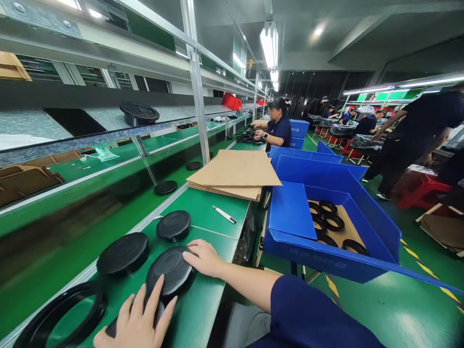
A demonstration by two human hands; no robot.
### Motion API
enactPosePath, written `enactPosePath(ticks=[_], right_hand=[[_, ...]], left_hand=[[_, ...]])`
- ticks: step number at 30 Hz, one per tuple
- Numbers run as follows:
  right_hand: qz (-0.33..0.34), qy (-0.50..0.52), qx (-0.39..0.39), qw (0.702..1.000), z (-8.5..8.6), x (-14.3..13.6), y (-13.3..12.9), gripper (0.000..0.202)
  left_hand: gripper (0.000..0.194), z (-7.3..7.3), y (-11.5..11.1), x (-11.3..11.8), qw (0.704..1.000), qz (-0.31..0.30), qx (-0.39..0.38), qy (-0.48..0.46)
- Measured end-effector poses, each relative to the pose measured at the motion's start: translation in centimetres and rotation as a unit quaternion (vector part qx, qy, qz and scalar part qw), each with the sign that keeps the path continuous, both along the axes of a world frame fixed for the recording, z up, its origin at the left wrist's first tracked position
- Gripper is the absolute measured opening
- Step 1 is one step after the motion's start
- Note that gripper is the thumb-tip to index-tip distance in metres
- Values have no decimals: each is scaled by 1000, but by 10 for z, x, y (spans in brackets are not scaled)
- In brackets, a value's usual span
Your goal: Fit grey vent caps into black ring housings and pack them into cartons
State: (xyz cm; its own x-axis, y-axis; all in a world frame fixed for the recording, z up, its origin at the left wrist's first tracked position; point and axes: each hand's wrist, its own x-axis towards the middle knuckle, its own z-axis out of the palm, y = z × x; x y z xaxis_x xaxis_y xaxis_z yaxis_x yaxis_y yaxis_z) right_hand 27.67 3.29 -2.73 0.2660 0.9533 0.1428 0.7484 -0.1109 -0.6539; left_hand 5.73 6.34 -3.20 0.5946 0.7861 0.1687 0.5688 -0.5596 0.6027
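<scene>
In the head view, my right hand (206,259) grips the right edge of a black round lid (170,270) lying on the green bench, its fingers over the rim. My left hand (141,316) is spread, with fingertips at the near edge of that lid. Under the left palm lies another dark piece, mostly hidden, whose kind I cannot make out. Two similar lids, one larger (123,252) and one smaller (174,225), rest just beyond. At the lower left is a black ring (65,314) with an open centre.
A white utility knife (224,214) lies near stacked cardboard sheets (235,169). To the right stands a blue box (293,208) with several black rings on cardboard. Farther lids (165,187) sit on the green conveyor (90,212). A co-worker (277,125) handles black parts ahead.
</scene>
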Motion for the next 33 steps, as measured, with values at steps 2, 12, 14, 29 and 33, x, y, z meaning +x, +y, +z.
enactPosePath(ticks=[2,12,14,29,33], right_hand=[[4,-14,-7,1000,2,0,-1,33],[-12,-33,16,999,-7,-1,1,37],[-14,-39,21,999,-8,-1,2,36],[-77,53,78,993,-3,-4,2,25],[-120,51,192,973,36,12,25,25]], left_hand=[[71,0,0,1,999,-3,-11,-38],[73,-11,5,2,997,24,-25,-72],[71,-11,6,2,998,14,-22,-58],[64,7,-6,1,981,25,78,174],[66,4,-4,0,983,38,67,167]])
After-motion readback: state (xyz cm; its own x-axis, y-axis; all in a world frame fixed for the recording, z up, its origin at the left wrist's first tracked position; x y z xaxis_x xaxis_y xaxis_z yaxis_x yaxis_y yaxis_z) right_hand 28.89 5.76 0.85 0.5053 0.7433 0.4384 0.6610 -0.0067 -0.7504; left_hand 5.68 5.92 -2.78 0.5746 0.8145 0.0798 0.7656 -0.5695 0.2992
